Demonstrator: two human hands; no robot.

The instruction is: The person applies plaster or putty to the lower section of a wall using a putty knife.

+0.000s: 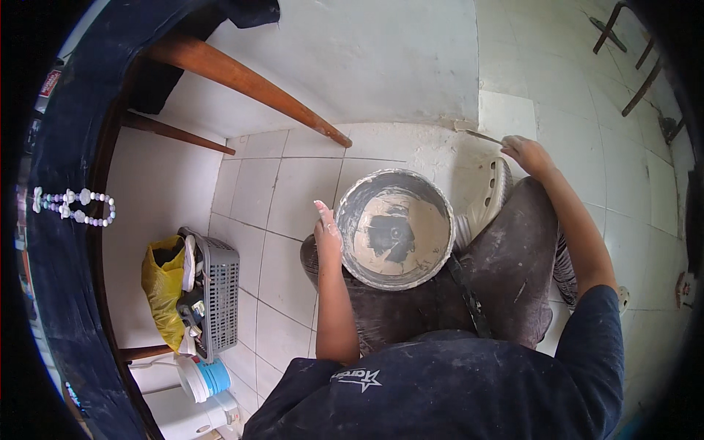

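In my right hand (pixel 526 155) is a putty knife (pixel 480 135), gripped by its handle end. Its blade meets the foot of the white wall, right at the corner where the wall ends. A round grey bucket (pixel 345 238) stands between my legs, with beige wet plaster (pixel 429 227) coating its inside and a bare dark patch at the bottom. My left hand (pixel 329 229) rests at the bucket's left side, fingers stretched out and smeared with white; whether it presses on the wall of the bucket is hard to tell. A long dark, smeared strip (pixel 469 301) lies across my lap.
Wooden table legs (pixel 257 89) slant down at upper left. A grey plastic basket (pixel 222 293) with a yellow bag (pixel 163 282) and a blue-and-white bucket (pixel 205 379) stand at left. A light clog (pixel 490 194) is beside the plaster bucket. Dark chair legs (pixel 642 88) stand far right.
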